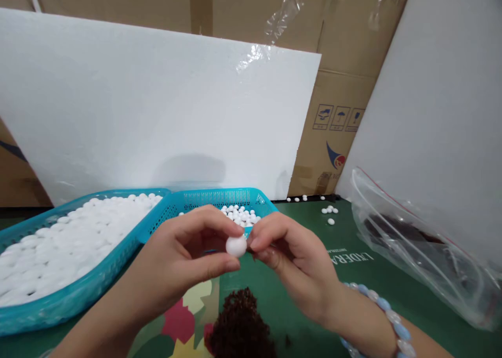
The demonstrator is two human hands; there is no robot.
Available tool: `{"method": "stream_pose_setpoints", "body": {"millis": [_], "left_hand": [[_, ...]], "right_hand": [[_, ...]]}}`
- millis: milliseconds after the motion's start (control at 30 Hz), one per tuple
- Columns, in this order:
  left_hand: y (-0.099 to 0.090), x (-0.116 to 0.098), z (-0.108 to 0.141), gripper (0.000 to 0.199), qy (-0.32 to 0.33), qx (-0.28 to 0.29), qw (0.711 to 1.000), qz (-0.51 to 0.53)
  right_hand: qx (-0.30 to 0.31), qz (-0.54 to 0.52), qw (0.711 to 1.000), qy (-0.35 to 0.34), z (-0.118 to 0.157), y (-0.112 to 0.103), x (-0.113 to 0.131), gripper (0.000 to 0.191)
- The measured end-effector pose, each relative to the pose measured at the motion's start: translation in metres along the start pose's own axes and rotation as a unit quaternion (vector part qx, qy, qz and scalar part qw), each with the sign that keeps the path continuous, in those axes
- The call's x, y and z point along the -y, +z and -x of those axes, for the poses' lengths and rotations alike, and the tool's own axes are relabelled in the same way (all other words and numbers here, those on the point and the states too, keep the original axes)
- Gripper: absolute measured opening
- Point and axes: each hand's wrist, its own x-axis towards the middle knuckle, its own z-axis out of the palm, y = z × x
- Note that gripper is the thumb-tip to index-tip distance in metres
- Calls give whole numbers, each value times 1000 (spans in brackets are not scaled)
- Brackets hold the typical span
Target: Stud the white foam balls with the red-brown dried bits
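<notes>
A small white ball [236, 246] is pinched between the thumb and forefinger of my left hand [184, 245]. Close against the ball's right side, the thumb and forefinger of my right hand [292, 258] are pressed together. A dark speck shows at those right fingertips, but what they hold is too small to name. Below both hands lies a heap of dark brown, crumbly material [243, 326] on the green mat [314, 305]. Behind my hands stands a turquoise basket [219, 197] with white balls [241, 215] in it, partly hidden by my fingers.
At left, a larger turquoise basket [78, 290] is filled with white balls [78, 237]. Several loose white balls [330, 210] lie at the back right. A clear plastic bag [423, 258] with dark brown material rests at right. White board [176, 107] and cardboard [341, 86] stand behind.
</notes>
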Motion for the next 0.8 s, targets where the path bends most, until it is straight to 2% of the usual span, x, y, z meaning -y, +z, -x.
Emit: {"method": "stream_pose_setpoints", "body": {"millis": [367,500,633,733,800], "left_hand": [[1,-1,2,18,80,-36,987,-135],[3,0,2,15,78,-42,988,-126],[5,3,1,18,108,-41,985,-128],[4,7,2,18,143,-28,979,-145],[4,10,2,17,155,-19,974,-162]], "right_hand": [[10,7,1000,-10,0,-2,-1,14],[8,-6,1000,-16,0,-2,-4,14],[13,-8,1000,-22,1,0,-10,13],[16,-20,1000,6,2,0,-14,11],[29,-44,997,55,3,0,-14,10]]}}
